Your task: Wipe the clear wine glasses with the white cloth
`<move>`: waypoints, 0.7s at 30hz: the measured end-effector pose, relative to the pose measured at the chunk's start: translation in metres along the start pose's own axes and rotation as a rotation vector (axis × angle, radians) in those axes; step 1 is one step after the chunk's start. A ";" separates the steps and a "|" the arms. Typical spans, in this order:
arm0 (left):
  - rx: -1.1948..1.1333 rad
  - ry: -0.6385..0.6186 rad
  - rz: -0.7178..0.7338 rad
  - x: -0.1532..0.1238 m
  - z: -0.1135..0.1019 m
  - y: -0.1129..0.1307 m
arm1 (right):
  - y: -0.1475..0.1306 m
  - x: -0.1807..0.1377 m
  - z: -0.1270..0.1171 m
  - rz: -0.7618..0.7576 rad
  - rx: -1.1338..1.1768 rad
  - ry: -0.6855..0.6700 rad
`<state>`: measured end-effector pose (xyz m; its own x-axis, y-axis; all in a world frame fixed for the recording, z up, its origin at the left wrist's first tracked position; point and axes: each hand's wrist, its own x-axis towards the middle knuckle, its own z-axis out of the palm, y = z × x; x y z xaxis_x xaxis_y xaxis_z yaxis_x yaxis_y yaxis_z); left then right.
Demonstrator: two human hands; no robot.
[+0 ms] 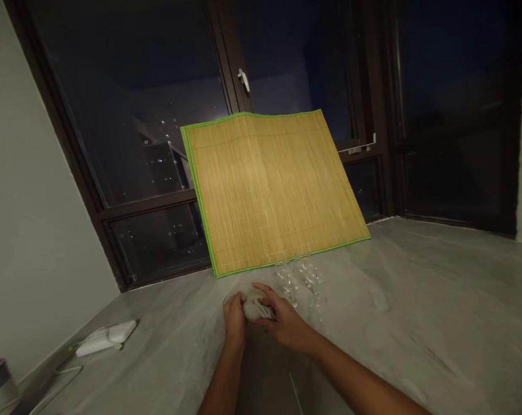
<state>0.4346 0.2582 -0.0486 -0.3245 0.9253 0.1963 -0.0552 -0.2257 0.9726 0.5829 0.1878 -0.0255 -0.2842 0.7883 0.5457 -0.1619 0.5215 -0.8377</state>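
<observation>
Left hand [234, 316]: fingers clamping a clear glass [231, 300].
Right hand [282, 323]: fingers gripping a pale cloth [254, 308], wiping it.
Progress: other clear stemmed glasses [299, 282] are waiting (seemingly unwiped).

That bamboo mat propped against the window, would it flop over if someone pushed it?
The bamboo mat probably tips easily: it stands tilted on one edge, leaning on the window frame. Its thin slats suggest it is light and bends one way while staying stiff the other. On the smooth grey counter its bottom edge might slide.
</observation>
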 end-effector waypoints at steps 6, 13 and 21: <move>-0.062 -0.073 -0.089 -0.004 -0.001 0.002 | 0.000 -0.001 -0.003 0.030 -0.044 -0.001; -0.096 -0.154 -0.171 -0.007 0.000 0.007 | -0.004 -0.001 -0.001 -0.076 -0.199 0.049; -0.121 -0.187 -0.203 -0.010 0.003 0.011 | -0.015 -0.003 -0.002 -0.206 -0.364 0.050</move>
<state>0.4398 0.2473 -0.0398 -0.1159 0.9928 0.0296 -0.2169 -0.0544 0.9747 0.5881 0.1779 -0.0146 -0.2331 0.6657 0.7089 0.1364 0.7441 -0.6540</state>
